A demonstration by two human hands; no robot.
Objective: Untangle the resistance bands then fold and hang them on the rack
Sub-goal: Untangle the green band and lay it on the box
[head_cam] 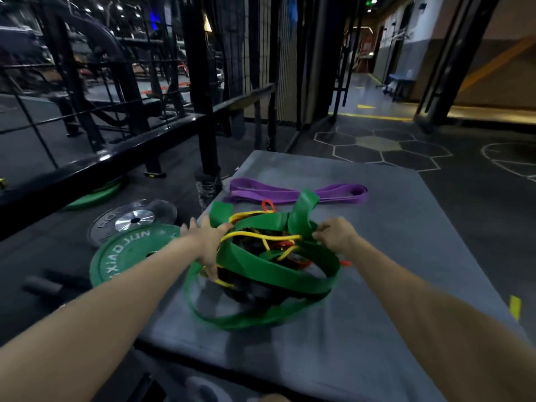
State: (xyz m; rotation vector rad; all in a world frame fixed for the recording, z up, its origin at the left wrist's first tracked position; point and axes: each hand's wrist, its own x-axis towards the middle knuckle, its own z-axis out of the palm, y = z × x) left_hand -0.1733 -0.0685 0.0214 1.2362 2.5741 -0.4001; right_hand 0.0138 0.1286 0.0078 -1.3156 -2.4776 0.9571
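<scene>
Gym floor, grey mat [377, 227]: left hand [207, 242] and right hand [338, 237] both grip the green band [275, 268], spreading the knot open; purple band [290, 194] lies apart, far side.

Both hands' grip on tangled green band [269, 268] atop grey mat [391, 256]

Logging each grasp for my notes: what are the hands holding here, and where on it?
Both hold the green band: left hand at the tangle's left edge, right hand at its upper right loop.
</scene>
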